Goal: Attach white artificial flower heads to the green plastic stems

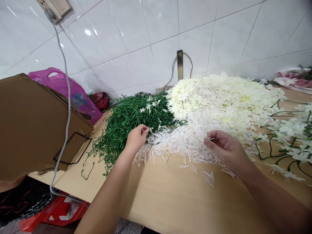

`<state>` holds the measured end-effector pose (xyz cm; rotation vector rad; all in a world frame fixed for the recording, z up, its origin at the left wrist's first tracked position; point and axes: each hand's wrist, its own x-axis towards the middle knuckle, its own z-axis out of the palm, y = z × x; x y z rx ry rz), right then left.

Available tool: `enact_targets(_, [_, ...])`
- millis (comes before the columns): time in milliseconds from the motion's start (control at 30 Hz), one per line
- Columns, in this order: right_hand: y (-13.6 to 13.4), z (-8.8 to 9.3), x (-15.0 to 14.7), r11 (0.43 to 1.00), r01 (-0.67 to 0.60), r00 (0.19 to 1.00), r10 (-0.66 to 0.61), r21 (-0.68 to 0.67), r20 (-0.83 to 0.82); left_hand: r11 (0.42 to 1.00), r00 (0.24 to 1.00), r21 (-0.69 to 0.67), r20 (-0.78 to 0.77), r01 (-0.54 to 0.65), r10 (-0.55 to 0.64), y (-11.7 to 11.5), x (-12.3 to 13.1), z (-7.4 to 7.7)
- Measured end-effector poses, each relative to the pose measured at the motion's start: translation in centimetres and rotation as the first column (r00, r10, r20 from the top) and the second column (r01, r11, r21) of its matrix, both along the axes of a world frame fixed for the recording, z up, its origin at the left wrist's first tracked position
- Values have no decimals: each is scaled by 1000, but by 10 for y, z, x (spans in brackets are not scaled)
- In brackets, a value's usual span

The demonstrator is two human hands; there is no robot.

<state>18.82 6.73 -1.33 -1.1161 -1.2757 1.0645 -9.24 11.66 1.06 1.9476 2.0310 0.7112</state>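
Note:
My left hand [137, 138] is closed in a pinch at the front edge of a heap of green plastic stems [129, 113]. A small pale bit shows at its fingertips, too little to name. Between the thumb and fingers of my right hand [224, 148] is a thin white plastic stamen piece, held over a pile of the same white stamen pieces [180, 139]. Behind that pile rises a large mound of cream-white artificial flower heads [219, 94]. A few white flowers [148, 106] lie on top of the green stems.
Finished-looking white flowers on green stems [292, 143] lie at the right. A cardboard box [36, 123] and a pink plastic bag [80, 94] stand at the left, with a grey cable [67, 97] hanging in front. Behind the wooden table [175, 191] is a tiled wall.

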Motion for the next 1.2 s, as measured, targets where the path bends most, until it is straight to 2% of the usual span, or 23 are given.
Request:
enact_targets(100, [0,1,0,1000,-11,1000,11,3,-3,993,976,112,213,27,-50,13,-2,10])
enact_targets(167, [0,2,-1,1000,-14,1000,14,3,-20,981,930,195,358,16,-86,19,1,20])
enact_targets(267, [0,4,0,1000,-17,998,16,-16,-55,972,840,233,530,-17,-112,26,9,37])
enact_targets(333, [-1,6,0,999,-24,997,22,-27,-75,974,742,227,655,-10,-145,27,13,47])
enact_targets(433, [-2,7,0,998,-45,993,41,-35,-110,970,552,243,804,35,-221,24,19,57])
enact_targets(500, [-3,8,0,998,-58,990,52,-39,-133,964,443,250,858,85,-262,18,26,58])
enact_targets(567, [-4,8,0,997,-71,987,65,-35,-145,964,388,213,885,157,-258,9,38,52])
enact_targets(667, [-5,10,-1,994,-106,983,101,-25,-155,958,406,71,895,278,-184,-9,64,38])
enact_targets(767, [-7,12,-3,985,-173,967,164,-29,-194,927,431,-39,892,374,-136,-27,93,23])
enact_targets(900, [-9,9,-8,956,-288,933,267,-53,-243,865,334,-92,938,493,-90,-42,117,15])
enact_targets(967, [-10,8,-10,936,-344,912,314,-77,-262,859,296,-93,953,503,-70,-44,120,13])
enact_targets(1033, [-10,6,-11,919,-382,895,342,-98,-285,867,290,-97,955,488,-57,-44,121,10])
enact_targets(1133, [-9,6,-10,910,-398,886,349,-115,-304,889,335,-90,939,449,-74,-43,119,4])
enact_targets(1200, [-8,5,-9,914,-388,892,338,-122,-300,905,400,-49,906,422,-137,-43,118,0])
